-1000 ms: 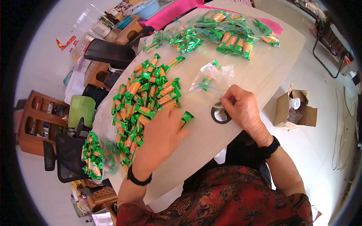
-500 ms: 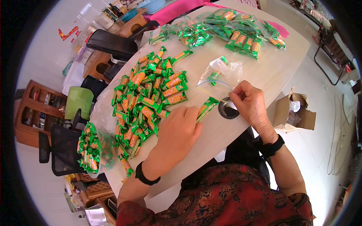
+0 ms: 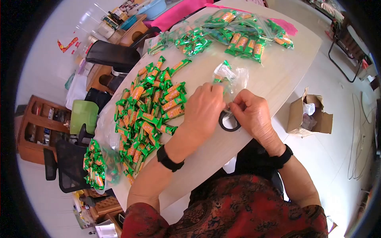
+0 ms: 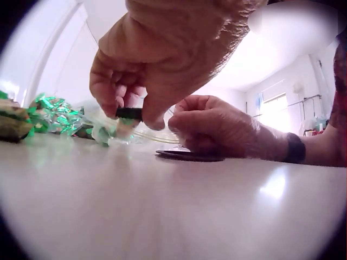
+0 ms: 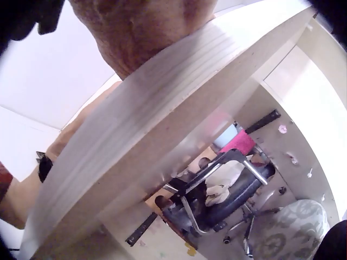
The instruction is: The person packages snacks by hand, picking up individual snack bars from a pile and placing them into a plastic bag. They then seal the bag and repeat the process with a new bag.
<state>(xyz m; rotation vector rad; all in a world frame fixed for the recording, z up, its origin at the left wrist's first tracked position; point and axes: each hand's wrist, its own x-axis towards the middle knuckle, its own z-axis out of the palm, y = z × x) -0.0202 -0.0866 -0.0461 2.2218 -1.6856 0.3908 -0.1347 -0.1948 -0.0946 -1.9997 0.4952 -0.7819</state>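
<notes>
My left hand [image 3: 204,107] pinches a small green-wrapped snack packet [image 4: 129,113] at the mouth of a clear plastic bag [image 3: 240,77]. The back of that hand hides most of the packet in the head view. With thumb and fingertips, my right hand [image 3: 252,113] grips the near edge of the bag, close beside the left fingers. Some green-and-white packaging shows inside the bag. Below the hands, a flat black ring [image 3: 230,127] lies on the table. To the left spreads a big heap of green and orange snack packets [image 3: 147,107].
Filled clear bags of packets [image 3: 246,33] lie along the table's far side. Another open bag of packets [image 3: 95,166] sits at the left edge. A cardboard box [image 3: 309,115] stands on the floor to the right, and a black chair [image 3: 71,162] to the left.
My left hand picked a packet from the heap's near right side and carried it right to the bag's mouth. My right hand has kept its grip on the bag's edge.
</notes>
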